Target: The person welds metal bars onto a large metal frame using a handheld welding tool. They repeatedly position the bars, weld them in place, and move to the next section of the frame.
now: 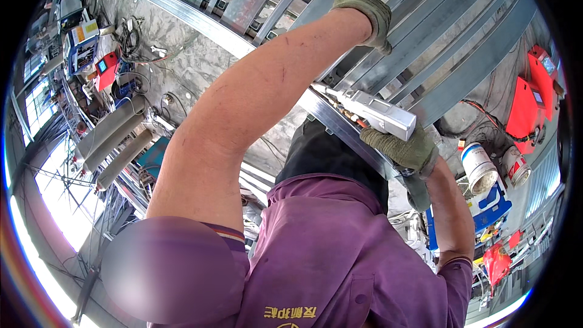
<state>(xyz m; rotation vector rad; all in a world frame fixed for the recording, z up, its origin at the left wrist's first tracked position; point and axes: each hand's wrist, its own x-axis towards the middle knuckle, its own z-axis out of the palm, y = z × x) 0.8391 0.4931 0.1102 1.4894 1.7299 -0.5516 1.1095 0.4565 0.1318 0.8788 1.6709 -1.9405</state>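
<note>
My left arm reaches far across the metal frame. My left hand (pixel 366 14), in a green knit glove, lies on a flat grey metal slat (pixel 334 0), with its fingers bent around the edge and partly hidden. Nearer to me, my gloved right hand (pixel 405 149) is closed around a silver box-shaped welding gun (pixel 382 114). Its narrow nozzle points left, just over the frame's long near rail (pixel 346 127). The gun's grip is mostly hidden behind the glove. Copper-coloured fittings show beside the gun body.
Parallel metal slats (pixel 449 42) fill the far side. Red machines (pixel 523 112) with cables stand at right, near white buckets (pixel 478 167) and a blue case (pixel 489 209). Left, a red-and-black unit (pixel 107 70), coiled cables (pixel 130 39) and long grey rolls (pixel 115 136) crowd the concrete floor.
</note>
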